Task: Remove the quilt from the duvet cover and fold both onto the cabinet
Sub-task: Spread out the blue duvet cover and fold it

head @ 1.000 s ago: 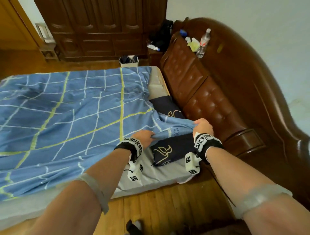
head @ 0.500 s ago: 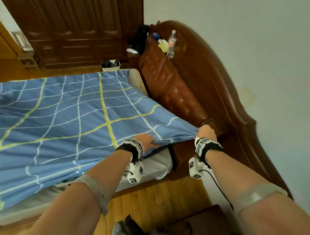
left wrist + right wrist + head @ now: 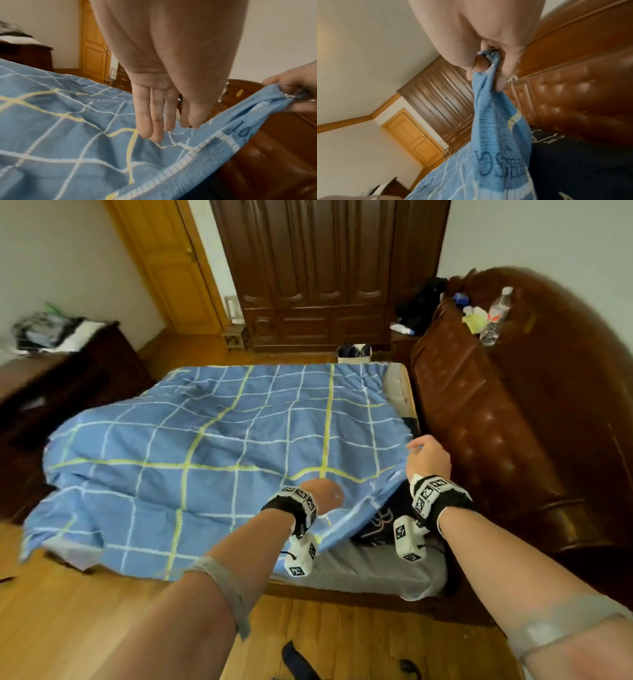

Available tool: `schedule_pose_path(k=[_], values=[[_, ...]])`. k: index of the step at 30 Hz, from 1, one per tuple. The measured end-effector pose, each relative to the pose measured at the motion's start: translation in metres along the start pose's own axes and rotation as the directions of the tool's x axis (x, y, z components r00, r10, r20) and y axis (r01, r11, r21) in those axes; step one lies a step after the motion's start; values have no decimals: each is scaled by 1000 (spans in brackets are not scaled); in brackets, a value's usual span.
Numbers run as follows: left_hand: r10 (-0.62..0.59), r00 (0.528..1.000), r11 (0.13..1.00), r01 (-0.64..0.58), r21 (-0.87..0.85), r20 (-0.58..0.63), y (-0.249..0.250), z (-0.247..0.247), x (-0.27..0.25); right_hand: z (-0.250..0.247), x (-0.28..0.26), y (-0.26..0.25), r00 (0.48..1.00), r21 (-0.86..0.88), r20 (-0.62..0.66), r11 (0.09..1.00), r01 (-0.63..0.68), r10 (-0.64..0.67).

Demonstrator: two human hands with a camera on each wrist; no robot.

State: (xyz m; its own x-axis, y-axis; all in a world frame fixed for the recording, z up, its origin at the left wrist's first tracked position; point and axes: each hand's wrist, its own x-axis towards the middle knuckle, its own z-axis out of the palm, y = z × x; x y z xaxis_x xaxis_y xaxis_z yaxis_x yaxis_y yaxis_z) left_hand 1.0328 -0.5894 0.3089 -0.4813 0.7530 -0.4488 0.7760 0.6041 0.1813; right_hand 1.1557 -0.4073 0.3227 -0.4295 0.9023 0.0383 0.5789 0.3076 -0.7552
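A blue duvet cover (image 3: 205, 460) with white and yellow grid lines lies spread over the bed; the quilt inside it is hidden. My right hand (image 3: 426, 460) pinches the cover's near right corner (image 3: 489, 75) and holds it up beside the headboard. My left hand (image 3: 322, 498) is over the cover near its front edge, and its straight fingers (image 3: 154, 121) touch the fabric without gripping it. A dark wooden cabinet (image 3: 68, 378) stands at the left, beyond the bed.
A dark navy pillow (image 3: 380, 525) lies on the grey sheet (image 3: 370, 570) under the lifted corner. The padded brown headboard (image 3: 479, 422) is close on the right, with a water bottle (image 3: 496, 316) on its ledge. Clutter (image 3: 51, 333) sits on the cabinet. A wardrobe (image 3: 325, 268) fills the far wall.
My left hand has let go of the cover's edge and now lies open on top. My right hand has lifted the corner higher. The head view has swung left.
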Motion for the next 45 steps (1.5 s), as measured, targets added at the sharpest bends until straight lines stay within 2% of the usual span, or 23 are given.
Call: schedule_pose_path(k=[4,7,9,12,14,17,21,25,31,35,38,41,45], values=[[-96,995,990,92,-109,-27,-61,-7,-33,52,-20,-57,990,78,78,990,114,-120],[-148,983,974,126,-186,-108,-114,-7,-56,91,-38,-99,962,127,171,973,195,-215],[-170,973,964,130,-234,-158,-148,-7,-73,116,-53,-129,925,146,247,955,260,-289],[-200,948,943,118,-312,-248,-190,-17,-93,148,-81,-177,831,214,379,913,348,-406],[-208,932,931,96,-351,-296,-222,-27,-103,172,-101,-211,781,247,417,885,395,-466],[-214,907,935,82,-346,-363,-276,-46,-116,210,-127,-263,732,313,445,856,412,-515],[-258,847,936,101,-336,-465,-357,-63,-130,261,-160,-332,689,335,486,842,423,-538],[-275,843,929,109,-354,-463,-444,-77,-157,318,-194,-392,679,357,468,823,441,-566],[-380,800,886,171,-431,-464,-576,-79,-199,416,-238,-467,660,323,492,823,468,-568],[-477,755,843,248,-478,-449,-656,-75,-214,489,-255,-506,557,310,585,797,517,-589],[-530,752,804,298,-514,-393,-713,-78,-222,554,-262,-536,555,306,599,806,507,-577],[-555,751,787,336,-517,-358,-773,-89,-225,621,-269,-574,559,294,565,781,551,-607],[-622,725,739,421,-526,-294,-862,-113,-231,711,-284,-639,508,380,564,751,539,-650]])
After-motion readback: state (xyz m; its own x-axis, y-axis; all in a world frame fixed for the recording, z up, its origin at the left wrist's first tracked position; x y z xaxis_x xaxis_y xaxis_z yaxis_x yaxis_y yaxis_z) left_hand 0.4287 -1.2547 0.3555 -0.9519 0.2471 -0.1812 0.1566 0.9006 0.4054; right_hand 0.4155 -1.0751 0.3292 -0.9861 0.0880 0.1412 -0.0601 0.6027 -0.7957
